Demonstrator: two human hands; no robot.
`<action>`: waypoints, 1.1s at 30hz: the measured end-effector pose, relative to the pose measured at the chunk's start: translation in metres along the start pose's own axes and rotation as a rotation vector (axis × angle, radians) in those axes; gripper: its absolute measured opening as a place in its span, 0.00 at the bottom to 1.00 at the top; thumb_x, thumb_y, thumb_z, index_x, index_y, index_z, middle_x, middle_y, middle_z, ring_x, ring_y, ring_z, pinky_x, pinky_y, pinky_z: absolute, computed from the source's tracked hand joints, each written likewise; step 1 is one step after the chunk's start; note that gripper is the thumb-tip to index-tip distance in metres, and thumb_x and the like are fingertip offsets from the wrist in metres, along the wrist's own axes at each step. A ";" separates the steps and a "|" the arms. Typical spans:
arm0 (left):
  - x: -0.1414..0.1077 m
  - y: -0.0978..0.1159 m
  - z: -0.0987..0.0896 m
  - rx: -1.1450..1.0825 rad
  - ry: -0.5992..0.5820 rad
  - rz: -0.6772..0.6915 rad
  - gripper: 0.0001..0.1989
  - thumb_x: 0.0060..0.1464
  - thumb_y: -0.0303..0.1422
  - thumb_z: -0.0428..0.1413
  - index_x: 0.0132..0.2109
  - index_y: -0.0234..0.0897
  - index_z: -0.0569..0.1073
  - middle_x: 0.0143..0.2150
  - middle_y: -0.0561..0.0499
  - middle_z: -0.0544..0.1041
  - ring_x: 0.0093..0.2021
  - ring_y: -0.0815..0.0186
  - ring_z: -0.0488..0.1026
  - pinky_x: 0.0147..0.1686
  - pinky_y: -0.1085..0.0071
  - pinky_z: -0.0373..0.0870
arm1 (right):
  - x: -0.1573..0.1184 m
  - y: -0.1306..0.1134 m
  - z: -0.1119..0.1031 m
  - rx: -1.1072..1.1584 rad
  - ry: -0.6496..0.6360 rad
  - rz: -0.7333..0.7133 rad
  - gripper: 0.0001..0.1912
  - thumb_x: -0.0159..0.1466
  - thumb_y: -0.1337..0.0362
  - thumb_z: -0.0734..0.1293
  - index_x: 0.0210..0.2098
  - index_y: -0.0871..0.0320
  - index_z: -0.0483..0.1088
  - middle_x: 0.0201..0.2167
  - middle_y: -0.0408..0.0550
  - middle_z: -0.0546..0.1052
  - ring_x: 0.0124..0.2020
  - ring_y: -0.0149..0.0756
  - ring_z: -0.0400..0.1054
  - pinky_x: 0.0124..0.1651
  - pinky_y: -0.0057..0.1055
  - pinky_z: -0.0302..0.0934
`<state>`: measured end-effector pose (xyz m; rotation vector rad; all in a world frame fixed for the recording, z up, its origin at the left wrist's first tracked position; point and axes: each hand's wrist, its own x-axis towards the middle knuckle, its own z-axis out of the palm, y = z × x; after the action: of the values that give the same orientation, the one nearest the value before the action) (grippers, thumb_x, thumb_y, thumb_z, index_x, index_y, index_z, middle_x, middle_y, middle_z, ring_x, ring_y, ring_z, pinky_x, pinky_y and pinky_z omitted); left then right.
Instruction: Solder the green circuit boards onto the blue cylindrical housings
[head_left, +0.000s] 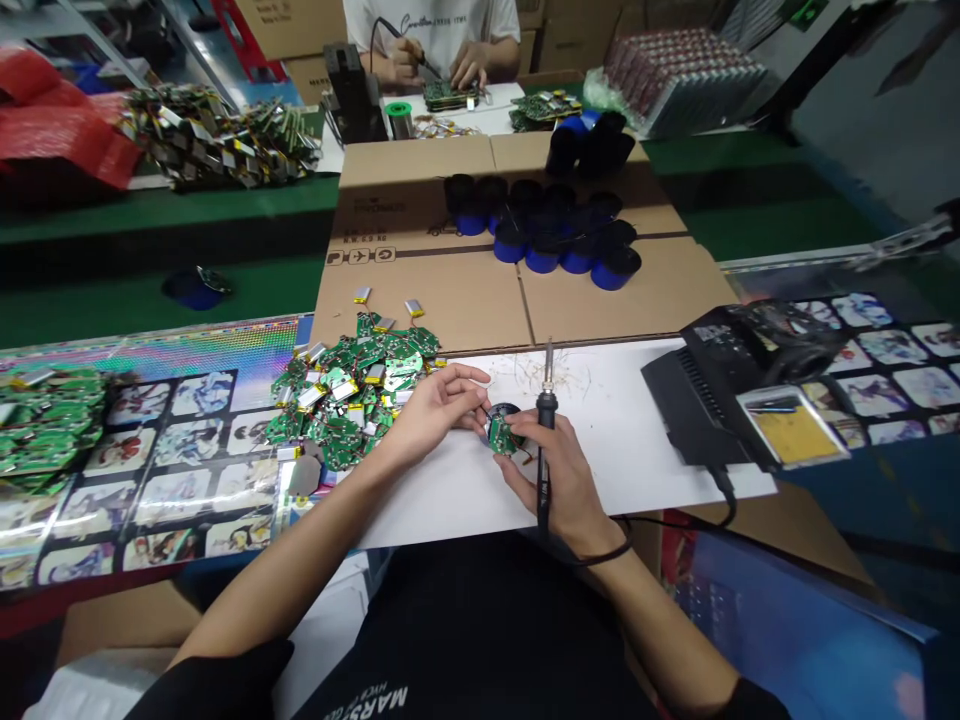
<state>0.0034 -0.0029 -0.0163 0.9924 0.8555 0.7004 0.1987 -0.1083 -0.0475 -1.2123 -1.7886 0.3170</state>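
My right hand (559, 465) is closed around a soldering iron (546, 440), whose metal tip points away from me. Fingers of that same hand also touch a small round green circuit board (502, 436), set against a dark round part (501, 410). At the left edge of this board, my left hand (448, 402) has its fingertips pinched together; what lies between them is too small to make out. Just left of it spreads a heap of green circuit boards (341, 425) with silvery battery cells wired to them.
Blue-and-black round housings (540, 250) stand on a flat cardboard sheet (420, 290). A black soldering station (675, 405) with a yellow sponge tray (793, 425) sits at right. Wire scraps (566, 385) litter the white work surface (622, 480). Opposite, a person (435, 45) works with another iron.
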 end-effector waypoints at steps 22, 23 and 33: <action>-0.009 -0.003 0.002 0.240 -0.050 0.129 0.15 0.58 0.41 0.68 0.39 0.35 0.77 0.35 0.51 0.78 0.35 0.69 0.74 0.36 0.73 0.72 | 0.006 0.004 -0.008 -0.053 -0.041 -0.133 0.24 0.66 0.74 0.74 0.57 0.48 0.71 0.45 0.50 0.84 0.48 0.46 0.80 0.49 0.49 0.79; -0.009 -0.003 0.002 0.255 -0.058 0.127 0.15 0.57 0.42 0.68 0.39 0.35 0.77 0.35 0.51 0.77 0.34 0.69 0.73 0.36 0.72 0.71 | 0.006 0.005 -0.008 -0.073 -0.028 -0.127 0.24 0.66 0.74 0.74 0.58 0.48 0.71 0.45 0.50 0.84 0.47 0.46 0.79 0.49 0.49 0.78; -0.013 -0.004 0.003 0.331 -0.087 0.179 0.13 0.61 0.41 0.66 0.40 0.35 0.77 0.36 0.50 0.74 0.33 0.69 0.68 0.32 0.72 0.62 | 0.015 0.001 -0.012 0.045 0.046 0.023 0.23 0.66 0.72 0.74 0.57 0.48 0.69 0.46 0.48 0.84 0.50 0.45 0.78 0.54 0.50 0.76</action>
<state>0.0004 -0.0161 -0.0151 1.3997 0.8283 0.6737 0.2073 -0.0987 -0.0334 -1.1993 -1.7208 0.3385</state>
